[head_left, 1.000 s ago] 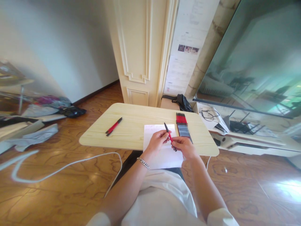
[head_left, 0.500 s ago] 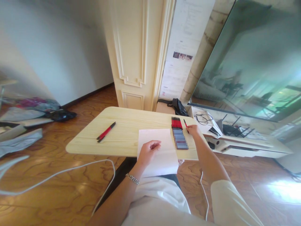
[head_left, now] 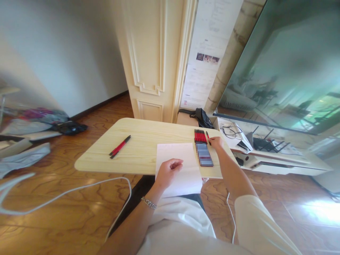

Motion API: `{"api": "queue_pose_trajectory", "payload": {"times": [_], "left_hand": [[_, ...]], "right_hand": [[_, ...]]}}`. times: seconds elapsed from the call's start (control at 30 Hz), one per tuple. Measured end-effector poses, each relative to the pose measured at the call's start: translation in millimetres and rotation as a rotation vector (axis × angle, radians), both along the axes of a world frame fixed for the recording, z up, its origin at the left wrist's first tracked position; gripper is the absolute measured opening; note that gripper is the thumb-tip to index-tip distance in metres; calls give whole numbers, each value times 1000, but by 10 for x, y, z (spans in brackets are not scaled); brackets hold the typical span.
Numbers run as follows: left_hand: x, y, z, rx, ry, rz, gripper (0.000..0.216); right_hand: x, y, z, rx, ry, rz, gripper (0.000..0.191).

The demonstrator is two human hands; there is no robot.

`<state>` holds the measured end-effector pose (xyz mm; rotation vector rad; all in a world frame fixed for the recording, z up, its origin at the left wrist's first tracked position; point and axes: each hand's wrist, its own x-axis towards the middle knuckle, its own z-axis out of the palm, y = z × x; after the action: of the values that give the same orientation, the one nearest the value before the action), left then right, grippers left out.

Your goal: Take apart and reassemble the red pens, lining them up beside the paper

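Observation:
At the table's right side, my right hand is closed on a red pen with black ends. The pen is just right of a row of several similar red pens lying side by side. Below that row lies a phone, its screen blurred out. My left hand rests on a white sheet of paper, its fingers loosely curled in, and I see nothing in them. The sheet reaches past the table's near edge towards my lap.
Two more red pens lie on the left of the pale wooden table. Beyond its right end is a white cabinet with a router and cables. A black bag sits behind the table. A white cable runs across the floor.
My right hand has moved slightly left with the pen, bringing it closer to the row of pens. My left hand stays on the paper. The camera view has shifted a little.

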<state>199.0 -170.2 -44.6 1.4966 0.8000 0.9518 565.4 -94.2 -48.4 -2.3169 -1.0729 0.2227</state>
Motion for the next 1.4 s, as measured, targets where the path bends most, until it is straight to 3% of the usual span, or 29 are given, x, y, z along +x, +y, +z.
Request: {"api": "queue_pose_trajectory", "payload": {"times": [0.67, 0.9, 1.03, 1.13, 1.27, 1.4], "left_hand": [[-45, -23, 57, 18, 4, 4, 27], [-166, 58, 106, 82, 28, 57, 28], [-409, 202, 191, 185, 146, 146, 29], [-714, 399, 247, 290, 326, 295, 28], [-1217, 709, 313, 415, 656, 525, 26], [-1640, 943, 373, 403, 1010, 676, 27]], "right_hand": [[-65, 87, -84, 11, -23, 16, 34], [-129, 42, -11, 17, -4, 2, 35], [-202, -43, 57, 41, -5, 5, 43], [-340, -120, 103, 202, -27, -46, 45], [-775, -331, 208, 505, 47, 38, 50], [-1332, -674, 288, 591, 144, 91, 55]]}}
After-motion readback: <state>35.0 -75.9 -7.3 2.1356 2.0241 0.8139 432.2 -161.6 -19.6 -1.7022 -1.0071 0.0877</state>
